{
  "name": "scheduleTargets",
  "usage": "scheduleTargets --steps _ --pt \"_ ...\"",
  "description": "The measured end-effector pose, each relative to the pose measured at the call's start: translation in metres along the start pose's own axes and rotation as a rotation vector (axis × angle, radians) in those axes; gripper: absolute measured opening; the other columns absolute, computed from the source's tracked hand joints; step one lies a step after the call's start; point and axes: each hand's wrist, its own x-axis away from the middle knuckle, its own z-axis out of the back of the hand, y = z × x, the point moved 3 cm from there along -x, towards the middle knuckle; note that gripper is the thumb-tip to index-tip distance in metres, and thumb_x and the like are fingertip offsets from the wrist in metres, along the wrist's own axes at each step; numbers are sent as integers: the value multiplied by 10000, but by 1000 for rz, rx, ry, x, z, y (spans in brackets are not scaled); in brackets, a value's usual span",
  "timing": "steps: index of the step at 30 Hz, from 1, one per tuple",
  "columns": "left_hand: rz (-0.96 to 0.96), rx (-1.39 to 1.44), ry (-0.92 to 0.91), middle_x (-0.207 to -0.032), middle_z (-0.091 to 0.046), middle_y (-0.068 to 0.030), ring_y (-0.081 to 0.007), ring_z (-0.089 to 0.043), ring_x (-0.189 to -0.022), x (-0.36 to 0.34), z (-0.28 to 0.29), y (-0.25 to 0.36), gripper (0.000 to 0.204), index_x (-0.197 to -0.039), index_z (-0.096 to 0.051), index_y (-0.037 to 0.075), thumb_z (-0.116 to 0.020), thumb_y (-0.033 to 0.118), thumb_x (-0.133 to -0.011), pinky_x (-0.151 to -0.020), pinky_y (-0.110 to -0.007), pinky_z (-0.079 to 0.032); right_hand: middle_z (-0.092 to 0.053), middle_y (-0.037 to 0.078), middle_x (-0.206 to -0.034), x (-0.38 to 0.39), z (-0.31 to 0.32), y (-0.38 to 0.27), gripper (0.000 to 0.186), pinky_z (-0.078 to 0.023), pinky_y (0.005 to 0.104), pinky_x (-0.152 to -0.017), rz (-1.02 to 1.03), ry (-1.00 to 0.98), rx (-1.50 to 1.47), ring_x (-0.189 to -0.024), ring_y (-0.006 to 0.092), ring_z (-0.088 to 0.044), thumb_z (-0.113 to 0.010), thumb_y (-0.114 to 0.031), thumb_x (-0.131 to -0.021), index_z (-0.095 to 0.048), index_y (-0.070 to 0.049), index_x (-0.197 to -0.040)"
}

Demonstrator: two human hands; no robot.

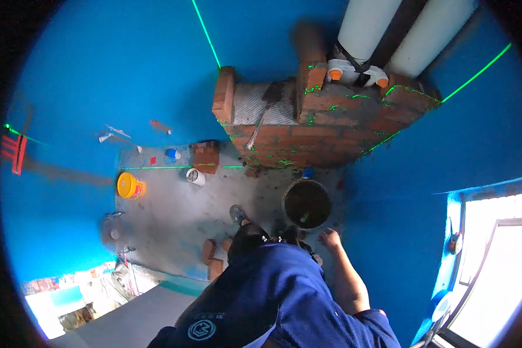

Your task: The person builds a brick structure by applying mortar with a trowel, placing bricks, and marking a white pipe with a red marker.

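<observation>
My right hand (pixel 330 238) hangs low at the lower middle right, fingers curled; whether it holds anything is too small to make out. It is nearest a round bucket (pixel 305 204) with dark contents on the floor in front of me. My left hand is out of sight. Beyond the bucket stands a brick structure (pixel 354 124) with a ridged grey panel (pixel 249 101) and green laser lines across it. Two white vertical pipes (pixel 365 29) with orange-capped fittings (pixel 334 74) rise behind it. Loose bricks (pixel 209 250) lie beside my feet, to the left.
A yellow bucket (pixel 130 184), a white bucket (pixel 195 177) and a brown box (pixel 205 156) sit on the grey floor (pixel 156 214). Blue walls surround it, with a bright window (pixel 499 261) at right and an opening (pixel 84 301) at lower left.
</observation>
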Motion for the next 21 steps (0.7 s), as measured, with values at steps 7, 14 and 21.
scheduleTargets --steps 7,14,21 --pt "53 76 12 -1128 -552 -103 -237 -530 -992 28 -9 -24 389 -1177 -545 50 -596 314 -896 -845 -368 -448 -621 36 -705 23 -41 -93 160 -452 274 -540 208 19 54 -583 126 -551 -611 -189 -872 -651 -35 -879" --pt "99 121 9 -1181 -537 -105 -239 -519 -1037 52 -21 -42 421 -1215 -525 46 -589 322 -905 -873 -370 -440 -691 107 -825 42 -32 -47 312 -517 376 -614 543 -408 1404 -752 226 -657 -621 -343 -850 -685 -41 -894" --pt "111 134 -62 -1234 -523 -107 -241 -507 -1081 54 -32 -49 453 -1254 -504 42 -583 330 -913 -902 -372 -433 -696 145 -963 76 4 3 308 -552 421 -644 70 -290 727 -866 344 -673 -689 -202 -722 -672 -102 -1014"
